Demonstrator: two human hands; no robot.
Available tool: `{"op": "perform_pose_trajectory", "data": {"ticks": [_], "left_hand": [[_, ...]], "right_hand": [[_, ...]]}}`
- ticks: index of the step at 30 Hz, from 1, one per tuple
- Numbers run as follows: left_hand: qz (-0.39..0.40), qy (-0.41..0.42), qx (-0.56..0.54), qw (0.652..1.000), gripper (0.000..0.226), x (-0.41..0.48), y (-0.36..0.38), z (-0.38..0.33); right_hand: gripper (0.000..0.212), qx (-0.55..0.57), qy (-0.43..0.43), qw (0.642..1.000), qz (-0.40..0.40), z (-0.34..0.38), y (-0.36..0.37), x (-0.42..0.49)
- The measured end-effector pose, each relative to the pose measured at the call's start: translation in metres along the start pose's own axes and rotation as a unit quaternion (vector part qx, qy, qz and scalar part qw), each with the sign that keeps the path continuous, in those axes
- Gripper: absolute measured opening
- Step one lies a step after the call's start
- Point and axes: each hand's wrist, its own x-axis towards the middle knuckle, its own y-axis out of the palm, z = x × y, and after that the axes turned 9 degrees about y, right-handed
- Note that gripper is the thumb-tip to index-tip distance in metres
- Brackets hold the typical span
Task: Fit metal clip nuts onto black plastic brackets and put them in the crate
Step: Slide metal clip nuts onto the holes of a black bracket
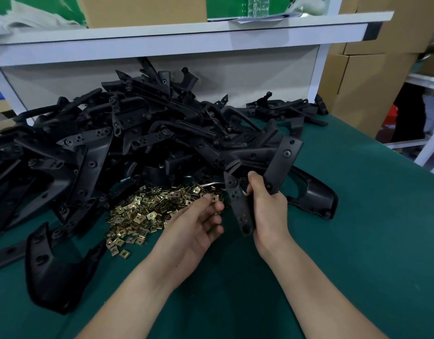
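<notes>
Right hand (pixel 267 211) clenches a black plastic bracket (pixel 283 162). Left hand (pixel 194 226), palm up with fingers half curled, pinches 1 brass clip nut (pixel 215 198) beside the clip nut pile (pixel 142 214).

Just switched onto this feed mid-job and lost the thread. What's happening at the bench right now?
A person is working bare-handed at a green table. The right hand grips a black plastic bracket, lifted just in front of the big pile of brackets. The left hand reaches into the heap of brass-coloured clip nuts, fingertips at its right edge; whether it has pinched one yet is unclear. No nut shows fitted on the held bracket, and no crate is in view.
</notes>
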Motion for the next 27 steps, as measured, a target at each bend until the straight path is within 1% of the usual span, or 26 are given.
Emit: {"op": "perform_pose_trajectory", "data": {"ticks": [12, 13, 15, 16, 18, 22, 25, 27], "left_hand": [[-0.007, -0.009, 0.001, 1.000, 0.005, 0.0001, -0.0001, -0.0002], [-0.011, -0.008, -0.001, 1.000, 0.008, -0.0004, 0.0002, -0.0001], [-0.021, 0.000, 0.002, 1.000, 0.023, -0.0005, 0.0001, 0.0015], [-0.022, 0.006, 0.011, 1.000, 0.024, -0.0005, 0.0004, 0.0023], [-0.010, 0.016, 0.027, 0.999, 0.017, -0.0018, 0.0010, 0.0035], [0.022, 0.032, 0.050, 0.998, 0.022, -0.0041, 0.0019, 0.0050], [0.020, 0.061, 0.078, 0.995, 0.027, -0.0049, 0.0022, 0.0068], [0.016, 0.084, 0.097, 0.992, 0.025, -0.0053, 0.0020, 0.0075]], "right_hand": [[0.047, 0.001, 0.003, 1.000, -0.005, -0.0007, 0.0007, 0.0013], [0.047, 0.001, 0.004, 1.000, -0.005, -0.0006, 0.0009, 0.0013], [0.046, 0.002, 0.004, 1.000, -0.007, -0.0005, 0.0006, 0.0014], [0.046, 0.000, 0.004, 1.000, -0.007, -0.0002, 0.0006, 0.0014], [0.045, -0.001, 0.003, 1.000, -0.006, 0.0000, 0.0004, 0.0009], [0.046, 0.001, -0.004, 1.000, -0.001, -0.0004, 0.0005, 0.0007], [0.045, 0.005, 0.000, 1.000, 0.004, 0.0000, 0.0010, 0.0010], [0.045, 0.006, 0.004, 1.000, 0.002, 0.0004, 0.0007, 0.0011]]}}
